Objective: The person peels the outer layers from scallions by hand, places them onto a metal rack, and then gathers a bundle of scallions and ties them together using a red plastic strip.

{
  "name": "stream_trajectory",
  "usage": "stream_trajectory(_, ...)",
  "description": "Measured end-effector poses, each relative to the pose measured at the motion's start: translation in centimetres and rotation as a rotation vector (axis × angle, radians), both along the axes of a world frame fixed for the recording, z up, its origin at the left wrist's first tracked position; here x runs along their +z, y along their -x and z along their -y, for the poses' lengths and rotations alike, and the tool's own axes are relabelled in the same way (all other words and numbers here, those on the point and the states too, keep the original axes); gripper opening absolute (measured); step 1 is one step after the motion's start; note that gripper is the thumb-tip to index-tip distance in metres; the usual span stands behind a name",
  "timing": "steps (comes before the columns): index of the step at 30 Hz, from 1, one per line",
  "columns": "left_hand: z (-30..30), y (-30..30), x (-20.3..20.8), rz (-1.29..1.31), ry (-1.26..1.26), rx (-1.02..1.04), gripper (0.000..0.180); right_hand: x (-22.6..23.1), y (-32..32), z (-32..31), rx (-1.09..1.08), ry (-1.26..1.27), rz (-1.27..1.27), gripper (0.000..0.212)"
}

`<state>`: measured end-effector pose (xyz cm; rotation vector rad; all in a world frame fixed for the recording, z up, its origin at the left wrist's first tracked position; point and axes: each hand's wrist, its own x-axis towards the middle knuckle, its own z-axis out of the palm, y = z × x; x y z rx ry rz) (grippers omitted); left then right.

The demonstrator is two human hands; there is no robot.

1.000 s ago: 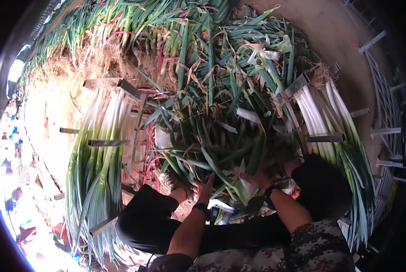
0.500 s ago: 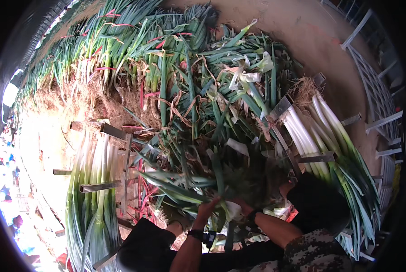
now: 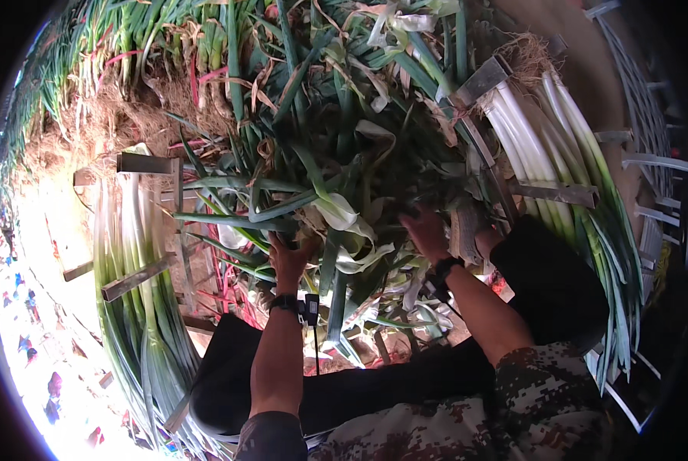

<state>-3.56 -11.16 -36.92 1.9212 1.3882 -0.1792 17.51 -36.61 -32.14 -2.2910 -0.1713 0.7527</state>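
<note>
Both hands are over a heap of loose scallion leaves and torn pale skins in front of my knees. My left hand touches the heap's left side with thumb and fingers apart, beside long green leaves pointing left. Over the heap's right part, my right hand reaches with its fingers spread, and part of them is lost in shadow. I see nothing held in either hand. A peeled whitish skin with a green end lies between the hands.
Clean long scallions rest in a metal rack at left; more white-stemmed scallions fill a right-hand rack. Rooted, unpeeled bundles tied with red strips stand at far left. A pale metal fence borders the far right.
My hands have moved forward and apart, from close together near my lap to the heap. The pale piece between them is no longer there. My view has tilted down.
</note>
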Motion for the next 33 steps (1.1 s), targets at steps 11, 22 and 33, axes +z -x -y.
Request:
stream_trajectory(11,-0.1,1.6,-4.5,0.396,0.505,-0.062,0.085,-9.3,15.6,3.5,1.002,0.283,0.082,0.049)
stream_trajectory(22,-7.0,-5.3,9.6,0.442,0.196,-0.542,0.04,6.9,-4.3,-16.0,-0.114,-0.986,-0.446,0.059)
stream_trajectory(33,-8.6,-24.8,48.8,1.172,0.012,-0.516,0.064,30.1,-26.9,-6.3,-0.19,-0.867,0.424,0.07)
